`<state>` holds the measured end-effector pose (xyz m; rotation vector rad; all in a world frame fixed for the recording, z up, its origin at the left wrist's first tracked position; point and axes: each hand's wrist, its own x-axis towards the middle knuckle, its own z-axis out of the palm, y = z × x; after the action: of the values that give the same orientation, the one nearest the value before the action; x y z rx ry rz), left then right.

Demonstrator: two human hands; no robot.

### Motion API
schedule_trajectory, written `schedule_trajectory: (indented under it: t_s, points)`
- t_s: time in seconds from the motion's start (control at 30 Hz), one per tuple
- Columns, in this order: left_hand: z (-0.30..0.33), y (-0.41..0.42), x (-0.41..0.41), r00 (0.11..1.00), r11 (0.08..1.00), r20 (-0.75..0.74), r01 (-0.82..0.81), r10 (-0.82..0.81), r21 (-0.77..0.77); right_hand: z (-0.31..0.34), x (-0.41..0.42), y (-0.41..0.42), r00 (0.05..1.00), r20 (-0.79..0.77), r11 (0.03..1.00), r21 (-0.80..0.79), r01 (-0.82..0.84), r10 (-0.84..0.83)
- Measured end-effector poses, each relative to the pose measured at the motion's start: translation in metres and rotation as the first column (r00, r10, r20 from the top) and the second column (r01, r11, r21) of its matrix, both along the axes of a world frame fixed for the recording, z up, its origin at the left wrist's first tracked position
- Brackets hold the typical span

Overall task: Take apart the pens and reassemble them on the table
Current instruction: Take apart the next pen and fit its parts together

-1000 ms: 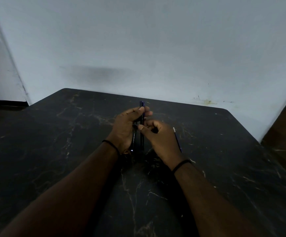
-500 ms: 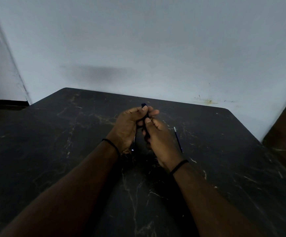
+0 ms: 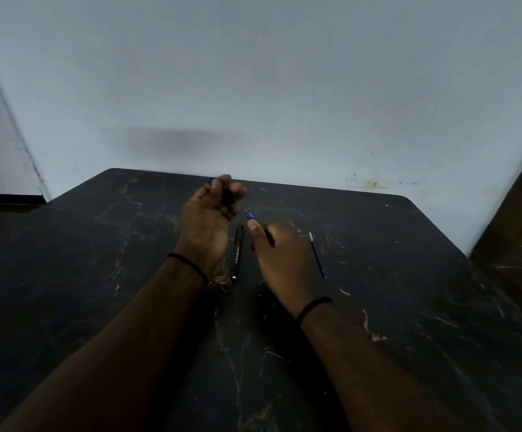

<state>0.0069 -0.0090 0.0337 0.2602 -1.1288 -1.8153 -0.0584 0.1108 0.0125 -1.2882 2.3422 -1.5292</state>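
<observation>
Mid-disassembly: left hand [image 3: 209,210] clenched on a dark pen piece [image 3: 227,194], right hand [image 3: 280,257] pinching a blue-tipped part [image 3: 249,215], black pen [image 3: 237,254] between them on desk [image 3: 97,275], refill [image 3: 317,255] right; reassembly pending.

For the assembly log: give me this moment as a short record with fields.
surface: dark marbled table
left hand: raised, fingers closed on a dark pen part, blurred
right hand: pinching a blue-tipped pen piece
black pen: lying on the table between the hands
blue refill: lying loose, right of the right hand
</observation>
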Motion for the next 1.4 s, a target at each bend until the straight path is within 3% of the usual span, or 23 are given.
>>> schedule_trajectory:
  t_s: [0.1,0.17,0.3,0.47,0.6,0.97,1.17,1.4]
  points:
    - [-0.007,-0.013,0.006,0.989,0.993,0.092,-0.120,0.119,0.004,-0.003,-0.006,-0.003,1.000,0.023,0.992,-0.128,0.008,-0.005]
    - [-0.011,-0.007,0.003,0.973,0.989,0.194,-0.104,0.123,-0.102,-0.004,-0.010,-0.008,0.998,0.063,0.962,-0.270,0.034,-0.018]
    - [-0.009,0.019,-0.009,0.873,0.915,0.477,0.110,0.097,-0.388,-0.005,-0.015,-0.008,0.991,0.018,0.882,-0.453,0.128,-0.134]
    - [-0.008,0.036,-0.010,0.838,0.724,0.532,0.292,0.122,-0.625,0.000,-0.025,-0.007,0.952,0.296,0.778,-0.578,0.248,-0.084]
    - [-0.009,0.035,-0.007,0.835,0.759,0.549,0.328,0.046,-0.563,0.000,-0.027,-0.008,0.912,0.411,0.787,-0.558,0.265,-0.016]
    - [-0.009,0.039,-0.007,0.779,0.765,0.620,0.455,-0.094,-0.455,0.008,-0.028,-0.002,0.818,0.522,0.817,-0.565,0.117,0.244]
    - [-0.016,0.033,-0.012,0.811,0.760,0.581,0.330,0.076,-0.560,0.010,-0.033,0.002,0.770,0.534,0.832,-0.555,0.007,0.349]
    - [-0.013,0.030,-0.008,0.740,0.697,0.672,0.464,0.035,-0.547,0.008,-0.051,0.009,0.735,0.516,0.867,-0.458,-0.199,0.441]
